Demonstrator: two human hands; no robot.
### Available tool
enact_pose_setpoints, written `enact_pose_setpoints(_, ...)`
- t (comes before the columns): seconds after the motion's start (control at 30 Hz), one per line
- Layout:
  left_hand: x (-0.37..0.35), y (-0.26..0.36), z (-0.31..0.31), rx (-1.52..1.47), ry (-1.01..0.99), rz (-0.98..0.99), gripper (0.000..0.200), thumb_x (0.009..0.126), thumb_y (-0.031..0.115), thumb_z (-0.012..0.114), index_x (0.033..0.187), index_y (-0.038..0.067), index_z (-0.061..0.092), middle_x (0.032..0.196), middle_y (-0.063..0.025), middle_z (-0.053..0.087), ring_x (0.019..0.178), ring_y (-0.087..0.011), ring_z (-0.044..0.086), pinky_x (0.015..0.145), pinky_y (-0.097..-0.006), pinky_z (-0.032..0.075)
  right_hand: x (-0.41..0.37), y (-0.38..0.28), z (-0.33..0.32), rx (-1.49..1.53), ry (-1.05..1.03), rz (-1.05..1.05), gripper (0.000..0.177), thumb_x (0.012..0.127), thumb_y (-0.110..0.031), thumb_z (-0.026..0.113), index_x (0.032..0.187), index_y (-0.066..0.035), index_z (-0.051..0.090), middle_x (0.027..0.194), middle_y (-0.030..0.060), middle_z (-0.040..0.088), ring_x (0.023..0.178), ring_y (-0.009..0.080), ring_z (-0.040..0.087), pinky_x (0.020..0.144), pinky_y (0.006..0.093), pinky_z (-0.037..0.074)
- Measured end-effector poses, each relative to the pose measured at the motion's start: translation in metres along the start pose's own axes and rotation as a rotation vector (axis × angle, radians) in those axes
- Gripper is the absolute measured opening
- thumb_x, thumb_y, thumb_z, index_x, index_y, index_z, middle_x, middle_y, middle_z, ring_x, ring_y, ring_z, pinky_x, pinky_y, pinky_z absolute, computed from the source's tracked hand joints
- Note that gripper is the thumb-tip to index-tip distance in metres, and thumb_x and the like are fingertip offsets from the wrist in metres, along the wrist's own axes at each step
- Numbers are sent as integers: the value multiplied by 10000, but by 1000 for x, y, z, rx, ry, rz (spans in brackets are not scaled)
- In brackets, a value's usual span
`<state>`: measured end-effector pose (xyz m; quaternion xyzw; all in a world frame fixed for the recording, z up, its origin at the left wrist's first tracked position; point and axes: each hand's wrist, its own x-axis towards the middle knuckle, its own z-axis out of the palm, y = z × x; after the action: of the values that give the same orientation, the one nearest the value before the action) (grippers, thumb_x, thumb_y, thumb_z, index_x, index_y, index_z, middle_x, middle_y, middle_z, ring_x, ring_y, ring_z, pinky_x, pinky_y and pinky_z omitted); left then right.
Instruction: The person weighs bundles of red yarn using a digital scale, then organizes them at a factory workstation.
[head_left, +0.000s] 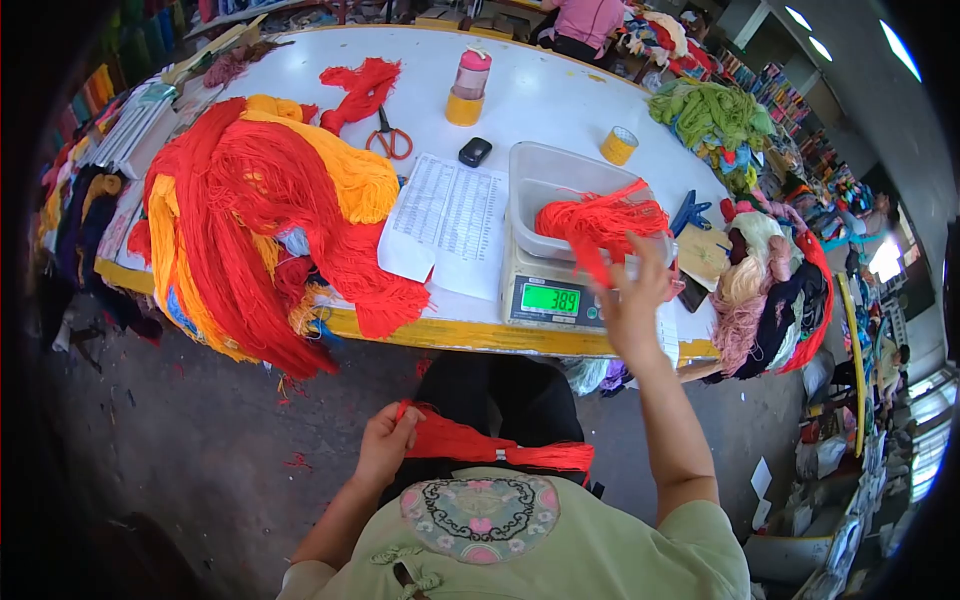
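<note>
My left hand (388, 440) is closed on one end of a red yarn bundle (455, 440) lying across my lap. A small pale tie or band circles that bundle. Over the front rim of a clear plastic box (535, 185), my right hand (637, 305) pinches a blurred strand of red yarn (592, 262), with the other fingers spread. More red yarn (600, 222) lies heaped in the box. Beneath the box is a digital scale (535, 318); its green display (550, 299) shows the digits 389.
A large red and yellow yarn pile (260, 190) hangs over the table's left edge. Nearby are printed sheets (445, 225), scissors (390, 138), a black object (475, 151), a pink-capped bottle (472, 75) and a tape roll (619, 146). Yarn skeins (765, 265) crowd the right. A person (585, 25) sits beyond.
</note>
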<state>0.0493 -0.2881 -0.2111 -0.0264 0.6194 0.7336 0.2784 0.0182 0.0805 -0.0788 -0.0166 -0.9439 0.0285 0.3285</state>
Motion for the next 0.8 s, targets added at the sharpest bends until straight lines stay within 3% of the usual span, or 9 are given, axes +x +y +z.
enact_pose_setpoints(0.1, 1, 3, -12, -50, 101, 16, 196, 1002, 200, 546, 894, 59, 630, 600, 69, 449, 524, -21, 379, 461, -208, 270, -2, 57, -64, 790, 124, 619, 295, 903, -148, 633, 1189, -79, 602, 1121, 88, 617, 1116, 235, 555, 978, 366, 423)
enact_pose_setpoints(0.17, 8, 1, -35, -266, 74, 46, 170, 1003, 201, 543, 1053, 59, 622, 596, 62, 444, 496, -35, 361, 437, -209, 269, -17, 99, -143, 1093, 579, 610, 206, 961, -216, 556, 1107, -92, 632, 1042, 41, 645, 1022, 158, 593, 853, 279, 482)
enact_pose_setpoints(0.27, 14, 20, -30, -717, -222, 188, 347, 1000, 184, 539, 1330, 87, 494, 773, -44, 573, 547, -74, 503, 417, -212, 314, -48, 88, -227, 315, 1284, 505, 129, 955, -123, 580, 1043, -33, 609, 962, 50, 639, 886, 176, 608, 764, 319, 500)
enact_pose_setpoints(0.4, 14, 83, 24, -896, -681, 152, 649, 988, 123, 528, 1550, 177, 208, 1354, -242, 518, 1018, -240, 688, 456, -218, 425, -93, 30, -239, -230, 496, 662, 237, 968, -96, 571, 1172, 24, 586, 1049, 115, 653, 889, 180, 615, 747, 322, 495)
enact_pose_setpoints(0.5, 42, 82, 75, -420, -992, 347, 623, 916, 47, 594, 1489, 144, 371, 1545, -225, 301, 1380, -356, 408, 593, -236, 492, -71, -41, -197, -3, -363, 74, 175, 868, -140, 639, 1010, -39, 619, 877, 130, 647, 791, 316, 650, 651, 378, 513)
enact_pose_setpoints(0.53, 40, 91, 98, -217, -1027, 433, 584, 906, 57, 608, 1457, 121, 422, 1535, -204, 334, 1360, -314, 432, 623, -229, 487, -67, -53, -178, 146, -720, 61, 216, 831, -140, 677, 1035, -90, 628, 887, 131, 649, 792, 339, 644, 641, 423, 512)
enact_pose_setpoints(0.7, 22, 97, 157, 401, -991, 399, 516, 960, 83, 538, 1455, 97, 395, 1202, -94, 599, 837, -70, 566, 595, -200, 399, -78, -65, -111, 389, -829, 65, 241, 813, -315, 705, 836, -100, 600, 665, 150, 613, 632, 373, 621, 561, 484, 473)
enact_pose_setpoints(0.73, 16, 103, 152, 340, -988, -26, 513, 979, 83, 506, 1469, 101, 353, 1045, -75, 641, 718, -52, 527, 599, -204, 393, -75, -58, -105, 430, -830, 91, 271, 814, -342, 711, 817, -95, 600, 674, 152, 618, 635, 379, 617, 559, 482, 471)
enact_pose_setpoints(0.8, 19, 91, 135, 284, -880, 93, 509, 995, 103, 500, 1472, 87, 321, 850, -30, 578, 679, -62, 512, 632, -227, 422, -70, -29, -89, 806, -1048, 273, 220, 883, -261, 709, 859, -63, 617, 661, 43, 611, 591, 158, 623, 543, 335, 476)
